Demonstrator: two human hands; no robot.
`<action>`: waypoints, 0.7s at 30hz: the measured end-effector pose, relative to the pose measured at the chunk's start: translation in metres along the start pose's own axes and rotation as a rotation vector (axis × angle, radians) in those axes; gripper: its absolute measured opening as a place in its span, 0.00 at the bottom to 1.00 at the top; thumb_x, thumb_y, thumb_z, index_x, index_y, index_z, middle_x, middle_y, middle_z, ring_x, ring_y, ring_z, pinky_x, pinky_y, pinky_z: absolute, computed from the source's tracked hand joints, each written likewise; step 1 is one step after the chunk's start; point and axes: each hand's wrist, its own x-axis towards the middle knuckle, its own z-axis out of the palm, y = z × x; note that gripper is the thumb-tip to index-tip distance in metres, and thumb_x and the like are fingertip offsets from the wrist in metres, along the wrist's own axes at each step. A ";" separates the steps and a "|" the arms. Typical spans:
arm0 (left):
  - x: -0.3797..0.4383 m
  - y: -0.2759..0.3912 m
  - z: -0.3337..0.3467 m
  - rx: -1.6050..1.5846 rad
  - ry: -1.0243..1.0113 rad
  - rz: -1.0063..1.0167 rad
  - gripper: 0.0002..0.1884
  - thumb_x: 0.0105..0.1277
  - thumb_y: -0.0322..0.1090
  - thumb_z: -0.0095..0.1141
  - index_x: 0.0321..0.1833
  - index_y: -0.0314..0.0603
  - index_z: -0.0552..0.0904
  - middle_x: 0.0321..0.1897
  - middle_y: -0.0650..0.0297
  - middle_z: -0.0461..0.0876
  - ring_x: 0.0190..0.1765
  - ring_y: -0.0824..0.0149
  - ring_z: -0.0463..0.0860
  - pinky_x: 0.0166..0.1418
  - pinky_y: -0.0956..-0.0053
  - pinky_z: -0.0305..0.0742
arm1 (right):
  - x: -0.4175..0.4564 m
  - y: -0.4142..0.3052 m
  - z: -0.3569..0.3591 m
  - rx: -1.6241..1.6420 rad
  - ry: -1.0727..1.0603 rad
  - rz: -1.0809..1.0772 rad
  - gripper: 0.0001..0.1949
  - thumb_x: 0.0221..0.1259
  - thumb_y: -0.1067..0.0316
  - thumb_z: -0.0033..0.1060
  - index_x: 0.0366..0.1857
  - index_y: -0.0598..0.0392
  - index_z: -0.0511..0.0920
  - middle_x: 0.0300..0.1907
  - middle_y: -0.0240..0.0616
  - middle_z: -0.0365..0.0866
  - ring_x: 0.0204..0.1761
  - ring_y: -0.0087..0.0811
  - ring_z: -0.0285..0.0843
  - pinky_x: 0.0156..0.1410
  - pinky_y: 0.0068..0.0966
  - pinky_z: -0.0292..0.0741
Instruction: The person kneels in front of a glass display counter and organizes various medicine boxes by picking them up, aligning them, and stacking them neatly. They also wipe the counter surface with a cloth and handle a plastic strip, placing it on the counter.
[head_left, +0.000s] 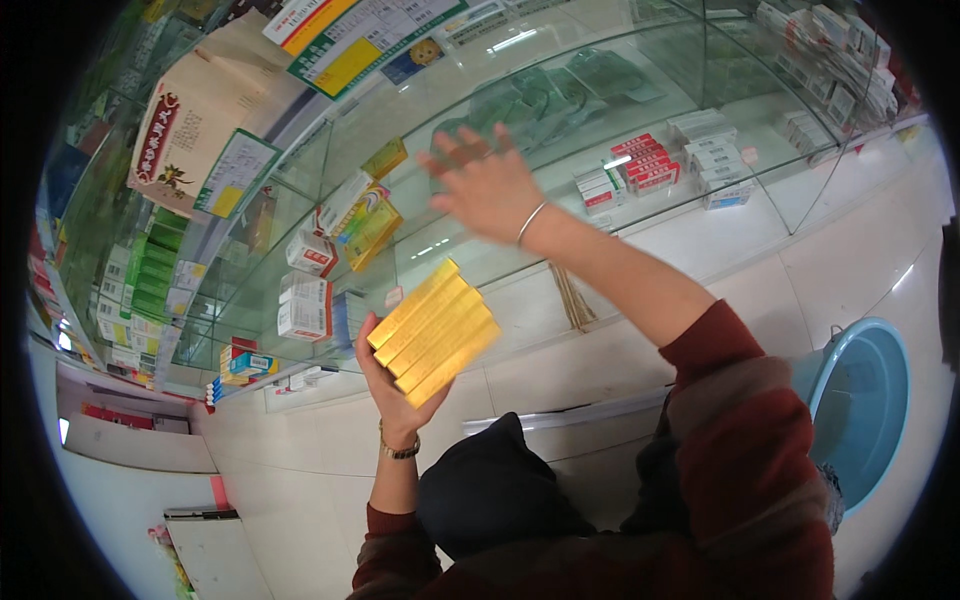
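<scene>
Near the middle of the head view, my left hand (397, 390) holds a row of several gold-yellow medicine boxes (433, 334) side by side, its fingers round their lower and left edges. My right hand (480, 184), slightly blurred and with a bracelet at the wrist, is spread over the glass display counter (420, 259), holding nothing. Left of it in the view, a yellow box (385, 157) and another yellow box (373, 234) stand by white-and-red boxes (311, 253). Beyond my fingertips are green-tinted clear packages (525, 101).
Red-and-white boxes (645, 165) and white boxes (712, 157) sit in the counter at the right. A beige paper bag (202, 120) and green boxes (157, 259) are at the left. A blue plastic tub (862, 420) stands on the floor to my right.
</scene>
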 end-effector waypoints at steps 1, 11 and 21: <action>-0.005 -0.006 -0.002 -0.054 -0.148 -0.028 0.59 0.42 0.36 0.80 0.76 0.37 0.53 0.63 0.53 0.66 0.64 0.58 0.70 0.69 0.61 0.66 | 0.001 0.019 0.005 0.142 0.004 0.066 0.27 0.70 0.44 0.47 0.69 0.42 0.67 0.68 0.42 0.69 0.70 0.44 0.65 0.71 0.51 0.61; -0.010 -0.146 0.038 -0.292 -0.437 -0.487 0.59 0.44 0.26 0.76 0.78 0.50 0.50 0.63 0.60 0.67 0.67 0.60 0.69 0.68 0.64 0.71 | -0.026 0.125 0.001 0.513 -0.129 0.187 0.18 0.71 0.53 0.44 0.46 0.48 0.85 0.49 0.45 0.84 0.55 0.43 0.78 0.60 0.37 0.74; 0.054 -0.253 0.091 -0.314 -0.313 -0.392 0.57 0.49 0.22 0.74 0.77 0.53 0.47 0.65 0.59 0.64 0.68 0.60 0.67 0.71 0.62 0.69 | -0.021 0.120 -0.002 0.487 -0.140 0.318 0.17 0.69 0.52 0.47 0.44 0.49 0.85 0.42 0.44 0.84 0.52 0.46 0.77 0.59 0.39 0.73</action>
